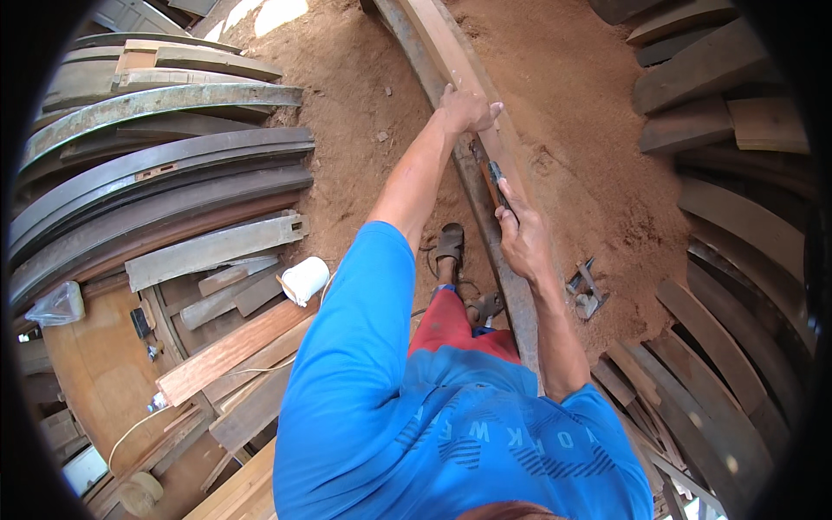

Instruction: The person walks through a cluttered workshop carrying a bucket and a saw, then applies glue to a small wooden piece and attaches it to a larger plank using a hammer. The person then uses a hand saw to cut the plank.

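Observation:
A long pale wooden board [446,39] lies along a weathered beam [507,286] that runs from the far edge down past my legs. My left hand [468,110] grips across the board, with the thumb on its right side and the fingers toward its left. Closer to me, my right hand [523,238] is closed around a slim hand tool [496,176] with dark and orange-brown parts. Its tip points toward the board near my left hand. Its exact kind cannot be made out, as my fingers cover part of it.
Curved timbers [165,173] are stacked at left, and more curved pieces [719,69] at right. A metal tool [588,290] lies on the sawdust-covered ground [607,191]. A white container [305,280] stands near my left arm, beside planks [230,351] and a thin cable [139,425].

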{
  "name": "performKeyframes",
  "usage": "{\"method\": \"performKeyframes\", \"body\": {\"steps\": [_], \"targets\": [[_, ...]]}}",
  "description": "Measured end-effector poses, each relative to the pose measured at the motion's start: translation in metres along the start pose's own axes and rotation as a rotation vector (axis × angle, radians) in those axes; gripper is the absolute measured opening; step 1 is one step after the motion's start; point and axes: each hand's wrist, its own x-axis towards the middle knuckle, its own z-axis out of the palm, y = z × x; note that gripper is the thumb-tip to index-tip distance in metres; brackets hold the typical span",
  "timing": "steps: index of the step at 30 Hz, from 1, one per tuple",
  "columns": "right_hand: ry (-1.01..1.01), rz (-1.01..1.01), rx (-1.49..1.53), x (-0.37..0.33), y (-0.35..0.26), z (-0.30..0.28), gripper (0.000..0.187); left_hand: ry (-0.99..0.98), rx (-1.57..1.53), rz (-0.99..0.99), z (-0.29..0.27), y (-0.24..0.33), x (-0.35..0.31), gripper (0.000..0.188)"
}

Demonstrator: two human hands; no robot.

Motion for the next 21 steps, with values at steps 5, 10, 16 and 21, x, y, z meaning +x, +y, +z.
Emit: {"method": "performKeyframes", "body": {"steps": [5, 10, 16, 21], "targets": [[0.077, -0.038, -0.236, -0.015, -0.006, -0.004, 0.045, 0.048, -0.012, 0.022, 0.007, 0.000, 0.003, 0.067], [0.181, -0.141, -0.191, -0.089, 0.015, -0.012, 0.040, 0.077, 0.014, 0.028, 0.015, -0.009, 0.001, 0.070], [0.270, -0.165, -0.245, -0.021, 0.031, 0.027, 0.035, 0.080, 0.009, 0.038, 0.008, -0.002, -0.006, 0.068], [0.232, -0.089, -0.193, -0.019, 0.031, 0.014, 0.033, 0.181, 0.028, 0.077, 0.035, -0.001, -0.003, 0.066]]}}
